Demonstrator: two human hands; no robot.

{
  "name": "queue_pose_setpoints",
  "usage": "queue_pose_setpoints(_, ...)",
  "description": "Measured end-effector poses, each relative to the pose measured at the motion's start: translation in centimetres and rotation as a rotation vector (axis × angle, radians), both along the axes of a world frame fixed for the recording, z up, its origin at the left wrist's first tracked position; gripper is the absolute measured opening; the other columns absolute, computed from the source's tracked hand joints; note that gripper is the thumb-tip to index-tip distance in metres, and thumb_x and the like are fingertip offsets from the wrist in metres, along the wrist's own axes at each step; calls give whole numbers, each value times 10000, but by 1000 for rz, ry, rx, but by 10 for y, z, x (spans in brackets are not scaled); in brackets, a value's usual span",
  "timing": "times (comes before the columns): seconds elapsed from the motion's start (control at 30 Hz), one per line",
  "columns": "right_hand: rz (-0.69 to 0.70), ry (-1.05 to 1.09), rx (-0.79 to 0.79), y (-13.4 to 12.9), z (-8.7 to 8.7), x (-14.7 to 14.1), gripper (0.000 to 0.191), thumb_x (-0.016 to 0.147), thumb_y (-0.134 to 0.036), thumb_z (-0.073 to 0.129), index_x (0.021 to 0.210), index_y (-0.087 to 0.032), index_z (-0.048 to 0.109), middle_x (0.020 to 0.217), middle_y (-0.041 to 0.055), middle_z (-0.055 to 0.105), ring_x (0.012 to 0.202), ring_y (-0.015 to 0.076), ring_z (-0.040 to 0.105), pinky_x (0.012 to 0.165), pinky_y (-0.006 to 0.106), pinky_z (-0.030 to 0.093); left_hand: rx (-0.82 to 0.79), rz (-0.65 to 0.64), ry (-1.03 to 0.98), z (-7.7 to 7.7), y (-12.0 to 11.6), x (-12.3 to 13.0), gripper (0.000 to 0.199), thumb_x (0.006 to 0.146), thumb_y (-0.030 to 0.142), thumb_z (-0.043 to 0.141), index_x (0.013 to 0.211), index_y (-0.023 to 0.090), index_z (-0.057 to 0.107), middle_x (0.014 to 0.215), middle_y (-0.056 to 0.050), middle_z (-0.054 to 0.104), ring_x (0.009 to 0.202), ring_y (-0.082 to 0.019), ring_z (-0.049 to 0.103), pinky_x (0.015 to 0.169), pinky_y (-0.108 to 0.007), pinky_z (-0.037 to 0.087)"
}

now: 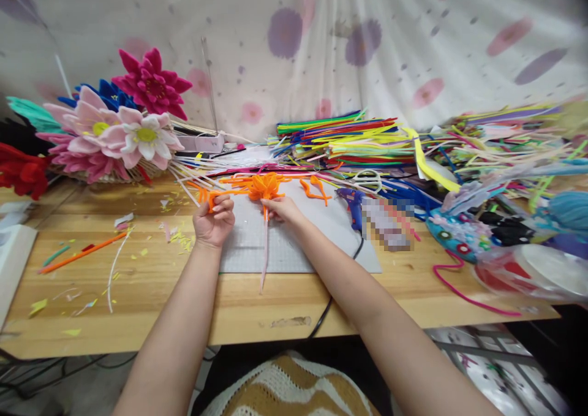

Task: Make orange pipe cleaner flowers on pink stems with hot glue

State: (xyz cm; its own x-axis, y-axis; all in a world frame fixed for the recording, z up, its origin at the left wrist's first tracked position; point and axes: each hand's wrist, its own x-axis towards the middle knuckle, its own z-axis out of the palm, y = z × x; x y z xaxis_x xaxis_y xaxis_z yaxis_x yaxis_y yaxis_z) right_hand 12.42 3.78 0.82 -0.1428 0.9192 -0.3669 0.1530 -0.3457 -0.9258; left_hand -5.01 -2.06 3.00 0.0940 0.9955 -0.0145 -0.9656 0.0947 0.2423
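Above a grey cutting mat [294, 244], my right hand [282, 210] pinches the stem of an orange pipe-cleaner flower [265, 186]. A pale stem [264, 257] hangs down below the bloom. To its left, the fingers of my left hand [214, 221] are curled around a bent orange pipe-cleaner piece [211, 201]. An orange strand runs between that piece and the flower; whether the two are joined I cannot tell. More bent orange pieces [315, 189] lie at the mat's back edge, right of the flower.
A blue glue gun [353, 206] lies at the mat's right, its black cord [327, 309] crossing the table front. Finished flowers [92, 128] stand at the left. Bundled pipe cleaners [340, 137] are piled behind. Yellow scraps [184, 239] and an orange stick [85, 253] lie left.
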Motion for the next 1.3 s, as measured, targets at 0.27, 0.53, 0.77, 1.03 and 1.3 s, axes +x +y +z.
queue_pose_setpoints(0.27,4,339,22,-3,13,41,238,706,-374,611,648,-148,564,380,-93,317,336,15,192,328,165,99,-107,-216,204,1,2,11,184,837,68,384,805,161,540,671,-18,493,455,-8,408,302,-21,203)
queue_pose_setpoints(0.53,107,338,-7,-11,14,63,254,677,-398,610,710,-148,580,517,-57,500,356,11,225,342,177,89,-319,-458,197,6,-9,40,206,865,82,325,891,105,528,688,-36,500,451,-9,430,304,-41,289)
queue_pose_setpoints(0.77,263,397,9,-16,-2,42,307,686,-443,612,674,-136,589,513,-30,532,404,34,358,380,177,215,-385,-515,-10,-3,-9,51,233,895,156,315,976,102,528,706,-49,538,474,-16,524,429,-62,454)
queue_pose_setpoints(1.03,449,184,100,-29,2,35,387,707,-533,562,696,-147,579,535,-26,539,406,43,355,402,185,233,-377,-480,-23,-5,-5,49,266,892,160,342,1084,134,525,694,-38,560,462,-21,539,404,-58,434)
queue_pose_setpoints(1.3,337,-202,647,-44,41,63,371,646,-218,634,997,-174,523,1018,46,586,771,104,553,686,253,444,-369,-390,118,0,-1,48,254,896,130,300,941,76,544,688,-55,557,487,-28,538,427,-78,467)
